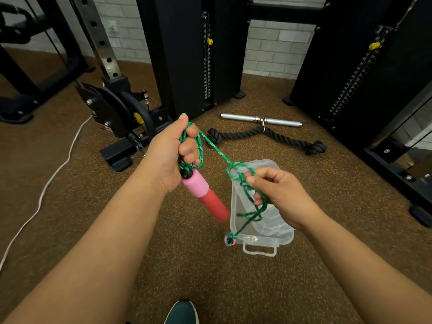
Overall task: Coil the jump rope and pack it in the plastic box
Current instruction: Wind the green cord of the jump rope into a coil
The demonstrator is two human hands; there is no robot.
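Note:
My left hand [171, 155] grips a small coil of green jump rope [216, 149] looped around its fingers. A pink and red handle [203, 195] hangs down from that coil. The rope runs taut to my right hand [278, 195], which pinches a tangled stretch of it. More rope dangles below my right hand and ends at a small pink end piece [229, 239] near the floor. The clear plastic box [261, 237] lies open on the floor beneath my right hand, partly hidden by it.
A black thick rope attachment [292, 136] and a chrome bar [243, 118] lie on the brown speckled floor behind the box. Black gym machine columns [187, 54] stand behind. A white cord [46, 188] runs along the floor at left. My shoe [182, 313] shows at the bottom.

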